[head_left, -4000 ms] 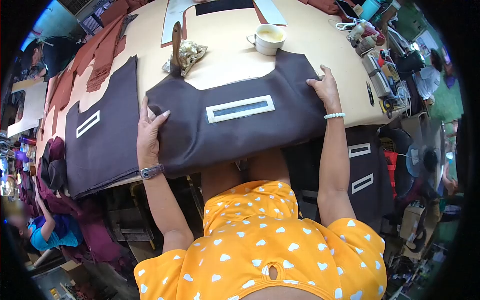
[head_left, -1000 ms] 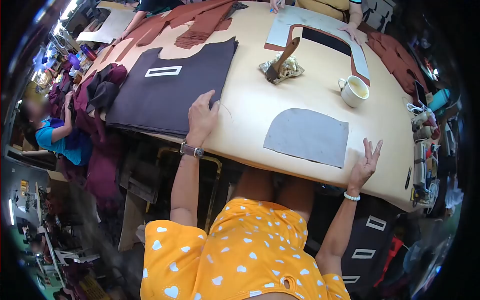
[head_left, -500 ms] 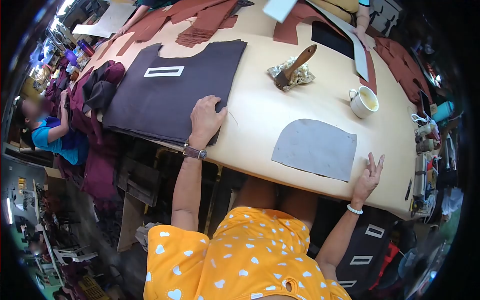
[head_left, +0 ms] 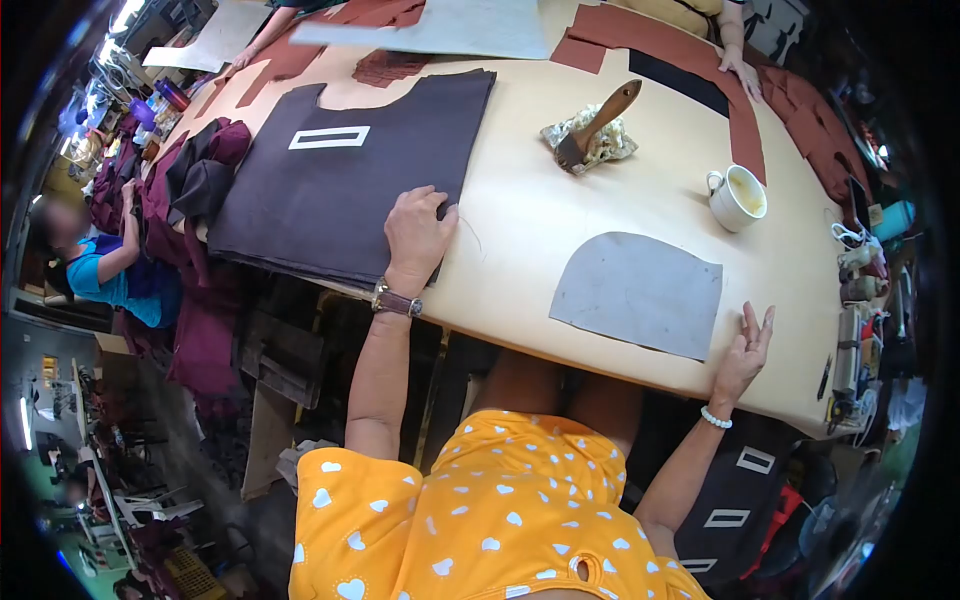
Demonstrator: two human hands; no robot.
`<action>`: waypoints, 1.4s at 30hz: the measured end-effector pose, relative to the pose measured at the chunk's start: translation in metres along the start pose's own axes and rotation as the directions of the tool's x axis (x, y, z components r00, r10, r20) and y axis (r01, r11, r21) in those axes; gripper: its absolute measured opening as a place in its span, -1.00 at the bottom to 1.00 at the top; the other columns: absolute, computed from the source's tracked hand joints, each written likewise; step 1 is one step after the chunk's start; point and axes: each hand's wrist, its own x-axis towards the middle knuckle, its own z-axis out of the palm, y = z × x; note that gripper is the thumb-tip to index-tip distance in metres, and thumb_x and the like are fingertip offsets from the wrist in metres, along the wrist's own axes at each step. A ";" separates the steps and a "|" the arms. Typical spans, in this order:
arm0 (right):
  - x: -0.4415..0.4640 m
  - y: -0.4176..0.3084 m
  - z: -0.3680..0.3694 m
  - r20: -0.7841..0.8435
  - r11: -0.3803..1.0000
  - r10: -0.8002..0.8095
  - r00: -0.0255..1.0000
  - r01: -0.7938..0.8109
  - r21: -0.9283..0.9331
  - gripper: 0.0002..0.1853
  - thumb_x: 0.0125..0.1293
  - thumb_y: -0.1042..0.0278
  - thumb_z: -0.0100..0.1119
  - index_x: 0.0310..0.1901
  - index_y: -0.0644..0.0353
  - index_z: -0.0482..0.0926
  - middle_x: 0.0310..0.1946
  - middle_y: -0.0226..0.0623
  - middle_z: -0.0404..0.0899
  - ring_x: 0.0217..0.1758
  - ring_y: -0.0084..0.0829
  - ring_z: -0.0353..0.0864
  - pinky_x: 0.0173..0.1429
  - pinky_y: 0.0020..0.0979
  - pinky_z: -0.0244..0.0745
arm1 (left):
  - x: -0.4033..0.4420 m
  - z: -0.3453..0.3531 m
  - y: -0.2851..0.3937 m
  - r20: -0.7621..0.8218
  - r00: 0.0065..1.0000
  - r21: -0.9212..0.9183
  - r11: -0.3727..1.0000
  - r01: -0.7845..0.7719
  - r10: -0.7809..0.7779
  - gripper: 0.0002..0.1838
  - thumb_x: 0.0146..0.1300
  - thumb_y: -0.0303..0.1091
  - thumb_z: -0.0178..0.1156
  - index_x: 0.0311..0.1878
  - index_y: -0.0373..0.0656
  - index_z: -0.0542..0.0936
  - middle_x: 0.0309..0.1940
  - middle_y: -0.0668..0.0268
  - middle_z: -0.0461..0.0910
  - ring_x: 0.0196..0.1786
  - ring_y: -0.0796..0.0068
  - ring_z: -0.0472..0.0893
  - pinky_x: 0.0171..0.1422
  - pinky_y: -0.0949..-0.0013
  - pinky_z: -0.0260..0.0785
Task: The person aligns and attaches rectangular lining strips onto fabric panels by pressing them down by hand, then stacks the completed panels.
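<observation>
My left hand lies on the right edge of a stack of dark fabric pieces, its fingers loosely bent and gripping nothing I can see. A white rectangular frame shape shows on the top piece. My right hand is open over the table's front edge, palm turned partly up, with nothing in it. Closest to it is a flat grey template with a rounded corner. Farther back, a wooden-handled brush rests on a crumpled, stained wad, and a white cup holds something yellowish.
Across the table, one person's hand rests beside reddish-brown cut fabric. A large whitish sheet is at the far side. Maroon cloth hangs at the left near a person in blue. Cords and tools crowd the right edge.
The whitish sheet at the far side has swung left and down over the reddish-brown pieces. The co-worker's hand lies flatter on the fabric. My hands keep their places; the view shifted slightly.
</observation>
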 end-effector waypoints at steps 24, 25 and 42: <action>0.001 0.002 0.002 -0.035 1.000 -0.030 0.999 0.029 -0.010 -0.34 0.09 0.79 -0.27 0.32 0.30 0.14 0.10 0.01 0.46 0.23 -0.23 0.41 0.32 -0.33 0.25 | 0.014 -0.003 -0.057 0.314 0.901 -0.782 0.456 0.424 -0.300 -0.79 0.26 -0.39 0.15 -0.14 -0.34 0.58 -0.15 0.23 0.63 -0.14 0.61 0.52 0.00 0.50 0.35; 0.001 0.000 0.004 -0.054 0.999 -0.044 0.998 0.043 -0.022 -0.38 0.10 0.78 -0.25 0.28 0.32 0.21 0.10 0.01 0.47 0.24 -0.22 0.41 0.31 -0.32 0.25 | 0.013 -0.011 -0.044 0.289 0.925 -0.772 0.512 0.377 -0.245 -0.80 0.26 -0.39 0.14 -0.15 -0.34 0.57 -0.11 0.19 0.61 -0.08 0.57 0.51 0.05 0.48 0.34; -0.024 -0.108 0.137 0.397 0.959 -0.166 0.903 0.242 -0.150 -0.14 -0.10 0.68 -0.03 0.36 0.34 -0.02 -0.36 -0.06 0.60 -0.33 -0.01 0.59 -0.19 -0.16 0.46 | -0.114 -0.020 0.147 0.253 0.890 -0.696 0.710 -0.105 0.379 -0.93 0.15 -0.49 0.14 -0.29 -0.23 0.49 0.10 0.00 0.45 0.28 -0.07 0.31 0.34 -0.04 0.10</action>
